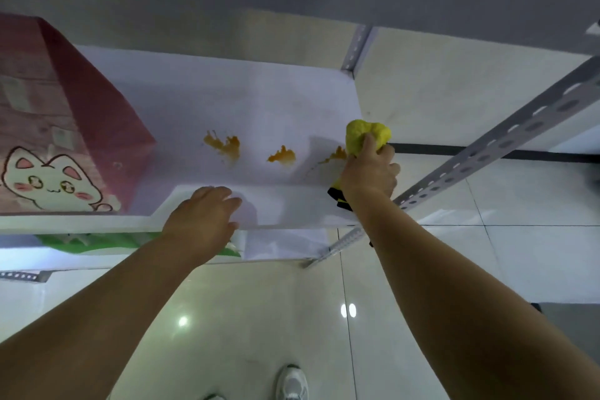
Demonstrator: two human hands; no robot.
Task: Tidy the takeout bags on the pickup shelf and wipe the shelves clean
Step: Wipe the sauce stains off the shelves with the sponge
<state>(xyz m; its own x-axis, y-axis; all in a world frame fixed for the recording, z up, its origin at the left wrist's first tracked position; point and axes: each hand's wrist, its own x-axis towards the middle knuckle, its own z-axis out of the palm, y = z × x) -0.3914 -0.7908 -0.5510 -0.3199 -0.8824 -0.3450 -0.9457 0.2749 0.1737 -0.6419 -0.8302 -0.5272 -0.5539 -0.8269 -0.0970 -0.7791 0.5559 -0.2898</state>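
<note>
Yellow cloth (366,135) is bunched in the right hand (368,172), clamped at the shelf's (201,91) 3 o'clock edge, touching the nearest orange stain (334,154). Soft and light, best gripped as a wad. Left hand (203,216) is spread flat on the front lip. Pink bag (65,114) stands at 9 o'clock.

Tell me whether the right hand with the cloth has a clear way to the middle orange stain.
Probably yes. The right hand grips the yellow cloth at the shelf's right end, and only bare shelf and a smaller smear lie before the middle stain.
</note>
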